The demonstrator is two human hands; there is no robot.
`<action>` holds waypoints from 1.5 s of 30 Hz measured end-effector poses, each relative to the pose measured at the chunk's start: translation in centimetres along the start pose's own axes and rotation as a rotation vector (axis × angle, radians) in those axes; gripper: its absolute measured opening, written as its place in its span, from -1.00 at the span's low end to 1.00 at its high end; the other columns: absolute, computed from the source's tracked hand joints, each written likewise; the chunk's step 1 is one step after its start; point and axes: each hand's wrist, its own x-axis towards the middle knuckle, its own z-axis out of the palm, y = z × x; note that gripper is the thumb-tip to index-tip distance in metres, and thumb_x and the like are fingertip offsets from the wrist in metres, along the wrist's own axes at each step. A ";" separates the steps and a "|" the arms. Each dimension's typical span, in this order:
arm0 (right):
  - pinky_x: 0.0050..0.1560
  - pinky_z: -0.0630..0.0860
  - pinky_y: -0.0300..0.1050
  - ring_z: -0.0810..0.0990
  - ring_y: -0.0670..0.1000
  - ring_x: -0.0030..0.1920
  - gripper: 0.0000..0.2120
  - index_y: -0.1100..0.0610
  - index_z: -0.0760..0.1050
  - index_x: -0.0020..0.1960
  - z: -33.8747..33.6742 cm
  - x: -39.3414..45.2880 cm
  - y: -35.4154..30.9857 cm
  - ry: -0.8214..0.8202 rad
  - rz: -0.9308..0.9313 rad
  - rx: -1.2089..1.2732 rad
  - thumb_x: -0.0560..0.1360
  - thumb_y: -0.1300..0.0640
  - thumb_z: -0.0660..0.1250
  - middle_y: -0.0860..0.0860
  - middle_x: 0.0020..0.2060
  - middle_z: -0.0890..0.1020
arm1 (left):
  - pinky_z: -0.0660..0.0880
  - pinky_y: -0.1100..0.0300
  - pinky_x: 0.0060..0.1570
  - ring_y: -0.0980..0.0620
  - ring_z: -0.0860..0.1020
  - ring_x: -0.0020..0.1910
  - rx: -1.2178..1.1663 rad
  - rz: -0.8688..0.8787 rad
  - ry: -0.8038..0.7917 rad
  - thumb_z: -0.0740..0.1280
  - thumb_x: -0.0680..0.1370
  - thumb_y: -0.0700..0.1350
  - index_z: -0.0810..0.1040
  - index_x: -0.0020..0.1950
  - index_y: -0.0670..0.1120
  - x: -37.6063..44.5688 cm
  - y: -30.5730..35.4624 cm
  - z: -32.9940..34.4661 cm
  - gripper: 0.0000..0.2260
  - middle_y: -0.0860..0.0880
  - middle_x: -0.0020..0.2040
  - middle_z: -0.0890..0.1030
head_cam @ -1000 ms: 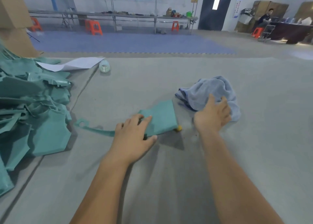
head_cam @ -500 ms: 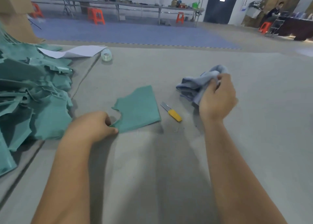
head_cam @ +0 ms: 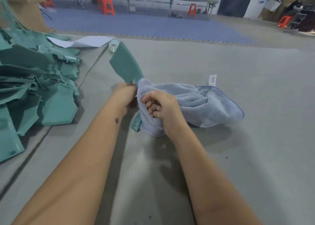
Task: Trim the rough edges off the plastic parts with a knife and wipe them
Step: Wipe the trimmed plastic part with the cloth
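Lifted off the grey table (head_cam: 221, 156) since before, teal plastic part (head_cam: 125, 64) gripped upright in left hand (head_cam: 125, 95), lower edge seemingly wrapped by blue cloth (head_cam: 196, 105) clutched in right hand (head_cam: 163, 108), open tabletop rightward.

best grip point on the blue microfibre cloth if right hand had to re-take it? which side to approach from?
Judging by its pose, take the blue microfibre cloth at the bunched fold beside the right hand, coming from above on the near side. There the fabric is gathered thick around the teal plastic part, which the left hand holds. The far hemmed edge with the white tag lies flat, harder to pinch.
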 end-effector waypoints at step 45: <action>-0.19 0.50 -0.09 0.54 0.03 -0.30 -0.70 0.15 0.47 -0.30 -1.0 1.8 2.2 0.381 -0.114 -0.132 0.60 0.11 0.24 0.04 -0.42 0.54 | 0.51 0.03 -0.26 0.04 0.46 -0.41 0.332 0.400 -0.099 0.33 0.44 0.08 0.51 -0.31 -0.09 -3.7 -2.8 -1.0 -0.74 0.07 -0.44 0.50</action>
